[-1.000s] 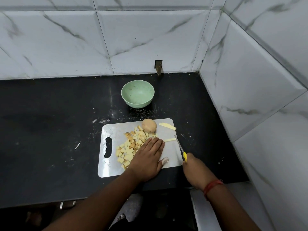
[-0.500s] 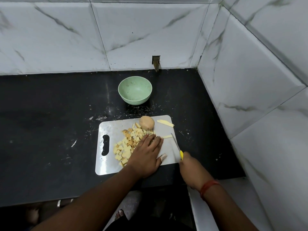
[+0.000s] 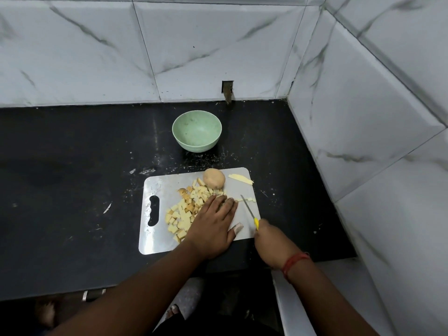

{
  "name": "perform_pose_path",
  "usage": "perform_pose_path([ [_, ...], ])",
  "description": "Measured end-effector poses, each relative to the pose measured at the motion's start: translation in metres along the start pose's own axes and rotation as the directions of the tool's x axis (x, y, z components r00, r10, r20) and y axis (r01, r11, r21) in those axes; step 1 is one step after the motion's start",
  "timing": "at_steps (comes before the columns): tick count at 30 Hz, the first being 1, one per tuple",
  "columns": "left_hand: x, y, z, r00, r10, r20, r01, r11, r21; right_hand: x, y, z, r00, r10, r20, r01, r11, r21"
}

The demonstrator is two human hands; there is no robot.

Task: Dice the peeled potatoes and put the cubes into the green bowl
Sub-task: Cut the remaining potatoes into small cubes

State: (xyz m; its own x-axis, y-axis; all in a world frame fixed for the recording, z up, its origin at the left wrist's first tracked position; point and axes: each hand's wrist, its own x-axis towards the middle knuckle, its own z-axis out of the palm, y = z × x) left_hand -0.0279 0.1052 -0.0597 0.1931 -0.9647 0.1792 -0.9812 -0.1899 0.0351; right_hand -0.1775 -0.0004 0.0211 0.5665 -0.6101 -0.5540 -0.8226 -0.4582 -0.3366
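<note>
No readable text, label, brand, number or sign appears on anything in view.

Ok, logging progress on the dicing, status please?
Left hand flat on cubes. Right hand grips knife. Bowl empty; one whole potato uncut. Nothing blocking.

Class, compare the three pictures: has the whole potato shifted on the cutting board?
No. The whole potato sits at the far edge of the cutting board, touching the potato cubes, exactly as before.
</note>
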Motion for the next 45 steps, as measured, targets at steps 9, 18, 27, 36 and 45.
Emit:
perform_pose_path([
  [9, 0.000, 0.000, -0.001, 1.000, 0.007, 0.000, -0.007, 1.000, -0.004, -0.015, 0.020, 0.014, 0.999, 0.035, 0.023, -0.035, 0.999, 0.010],
  [18, -0.004, 0.001, 0.000, 0.999, -0.026, -0.025, 0.025, 0.999, -0.024, -0.013, 0.004, 0.013, 1.000, -0.008, -0.025, 0.009, 0.998, 0.055],
  [27, -0.003, 0.002, 0.000, 0.999, -0.048, -0.001, 0.048, 0.998, -0.038, -0.018, 0.008, 0.020, 0.999, -0.010, 0.041, 0.010, 1.000, -0.009],
  [36, -0.004, 0.000, 0.000, 0.997, -0.057, -0.056, 0.053, 0.996, -0.077, -0.002, -0.006, 0.017, 1.000, -0.027, 0.014, 0.027, 1.000, 0.000],
  [45, -0.002, -0.001, 0.000, 0.996, -0.064, -0.057, 0.059, 0.994, -0.089, -0.024, 0.006, 0.021, 1.000, -0.027, -0.008, 0.027, 0.999, 0.042],
])
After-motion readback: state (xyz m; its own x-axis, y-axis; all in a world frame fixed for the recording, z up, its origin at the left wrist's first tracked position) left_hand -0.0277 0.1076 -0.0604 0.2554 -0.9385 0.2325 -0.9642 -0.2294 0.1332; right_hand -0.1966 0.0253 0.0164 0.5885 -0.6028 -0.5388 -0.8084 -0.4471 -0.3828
